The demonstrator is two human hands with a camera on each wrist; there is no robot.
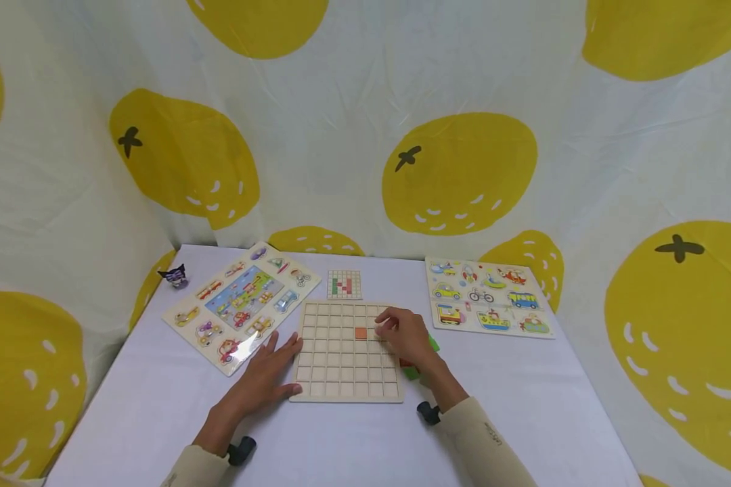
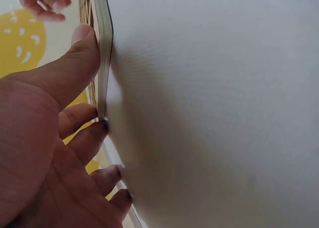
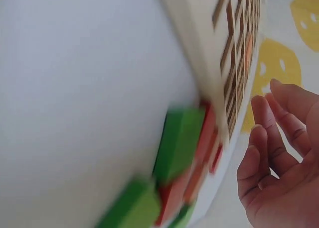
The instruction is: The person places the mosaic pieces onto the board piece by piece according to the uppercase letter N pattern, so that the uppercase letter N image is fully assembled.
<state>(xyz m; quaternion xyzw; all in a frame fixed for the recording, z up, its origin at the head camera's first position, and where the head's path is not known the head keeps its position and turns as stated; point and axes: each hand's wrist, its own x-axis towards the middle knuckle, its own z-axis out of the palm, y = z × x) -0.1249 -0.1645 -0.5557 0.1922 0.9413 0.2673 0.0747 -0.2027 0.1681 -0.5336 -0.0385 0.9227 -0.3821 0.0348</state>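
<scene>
A square wooden grid board (image 1: 335, 374) lies on the table, with one orange square tile (image 1: 361, 333) set in a cell right of its middle. My left hand (image 1: 258, 379) touches the board's left edge, fingers spread and the thumb near the front corner; in the left wrist view its fingertips (image 2: 113, 175) rest along that edge. Above the board's right side hovers my right hand (image 1: 404, 336), just right of the orange tile. Its fingers are loosely bent, and the right wrist view shows nothing between them. Green blocks (image 3: 180, 138) and red ones lie beside the board's right edge, partly hidden by that hand in the head view.
Behind the board lies a small pattern card (image 1: 344, 285) with a green and red design. A vehicle picture puzzle (image 1: 241, 304) lies at the left, another (image 1: 490, 297) at the right. A small dark figurine (image 1: 175, 276) stands at the back left. Fruit-printed cloth (image 1: 341, 169) hangs behind the table.
</scene>
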